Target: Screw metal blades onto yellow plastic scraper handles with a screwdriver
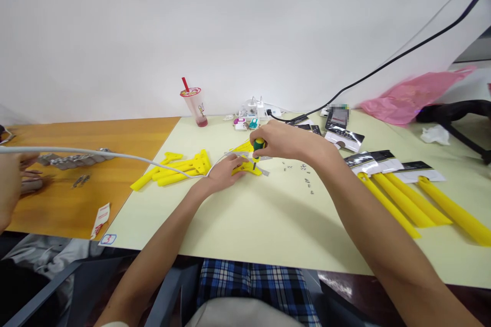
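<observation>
A screwdriver [258, 149] with a green and yellow handle stands nearly upright in my right hand [276, 139], its fingers wrapped round the grip. The tip meets a yellow plastic piece [249, 168] that lies on the table with a grey metal strip [264, 172] at its edge. My left hand [224, 173] is closed on this yellow piece from the left and holds it against the tabletop. Just behind it lies another yellow part [245, 146], partly hidden by my hands. Small metal screws or nuts [308, 183] are scattered to the right.
Several yellow handled parts [184, 169] lie to the left. Yellow handles with black-and-white cards [406, 196] lie right. A cup with straw [196, 107] and a power strip [253, 108] stand behind. A white cable [153, 157] crosses my left wrist. Another person's hand [28, 173] is far left.
</observation>
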Demonstrator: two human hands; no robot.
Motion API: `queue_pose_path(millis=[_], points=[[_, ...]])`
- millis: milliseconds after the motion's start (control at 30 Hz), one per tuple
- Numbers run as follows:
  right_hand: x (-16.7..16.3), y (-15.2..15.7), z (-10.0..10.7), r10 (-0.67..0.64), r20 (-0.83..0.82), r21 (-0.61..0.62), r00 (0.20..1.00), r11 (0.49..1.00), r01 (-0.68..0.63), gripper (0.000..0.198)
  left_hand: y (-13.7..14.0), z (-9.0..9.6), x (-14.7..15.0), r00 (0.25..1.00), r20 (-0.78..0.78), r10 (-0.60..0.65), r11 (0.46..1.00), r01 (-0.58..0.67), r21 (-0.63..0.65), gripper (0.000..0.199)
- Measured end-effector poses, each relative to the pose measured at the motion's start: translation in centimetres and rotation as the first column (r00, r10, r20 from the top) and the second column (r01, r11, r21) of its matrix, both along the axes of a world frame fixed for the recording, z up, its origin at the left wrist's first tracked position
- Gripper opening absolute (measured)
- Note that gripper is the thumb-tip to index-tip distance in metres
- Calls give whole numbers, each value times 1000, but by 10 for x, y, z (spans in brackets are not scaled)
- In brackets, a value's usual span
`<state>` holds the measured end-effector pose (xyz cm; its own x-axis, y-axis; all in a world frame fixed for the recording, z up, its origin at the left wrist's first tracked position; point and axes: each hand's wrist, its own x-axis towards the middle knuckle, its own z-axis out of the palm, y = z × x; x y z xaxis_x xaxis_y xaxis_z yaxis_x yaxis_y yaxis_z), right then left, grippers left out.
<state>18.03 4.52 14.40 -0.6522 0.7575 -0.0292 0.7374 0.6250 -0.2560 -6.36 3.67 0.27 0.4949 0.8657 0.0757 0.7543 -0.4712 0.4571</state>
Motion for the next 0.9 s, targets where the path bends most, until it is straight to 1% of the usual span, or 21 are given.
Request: queue_pose_path(millis=[100,233,333,433,467,533,633,700,733,800,867,900], points=[[-1,-2,1,9,14,6,1000,1000,-10,3,-1,-2,1,1000,5,-22,1000,22,-3,42],[-3,-2,1,30,3,-15,1000,999,-30,9,-2,-4,3,999,14,-46,999,46,19,42],[-4,-1,0,12,32,-22,999,1000,-11,6,-3,-4,5,998,-2,-56,998,56,29,43],[-6,0,-4,-33,89,-3,995,999,34,23,-4,-3,7,998,-8,-58,998,58,38,42],[-7,0,-5,-49,107,4,993,999,48,26,-4,-3,7,998,-2,-60,997,60,41,42],[-7,-2,-8,-77,136,11,988,997,77,23,-4,-3,7,998,14,-64,997,63,52,41],[-5,-3,-11,-86,151,-38,985,995,92,11,-3,-5,7,998,12,-66,996,65,63,41],[-3,-1,-11,-48,121,-91,992,994,59,20,-3,-7,7,998,-12,-69,995,70,66,42],[-2,1,-12,-22,94,-98,995,995,31,23,-3,-7,8,997,-26,-68,995,70,69,43],[-2,4,-14,17,58,-71,998,997,-13,21,-4,-7,8,997,-51,-60,995,64,72,44],[-5,5,-15,-4,84,-26,996,1000,6,12,-5,-6,9,997,-66,-48,996,53,69,45],[-6,4,-16,-33,107,-5,994,999,34,14,-6,-5,10,996,-72,-45,996,50,67,45]])
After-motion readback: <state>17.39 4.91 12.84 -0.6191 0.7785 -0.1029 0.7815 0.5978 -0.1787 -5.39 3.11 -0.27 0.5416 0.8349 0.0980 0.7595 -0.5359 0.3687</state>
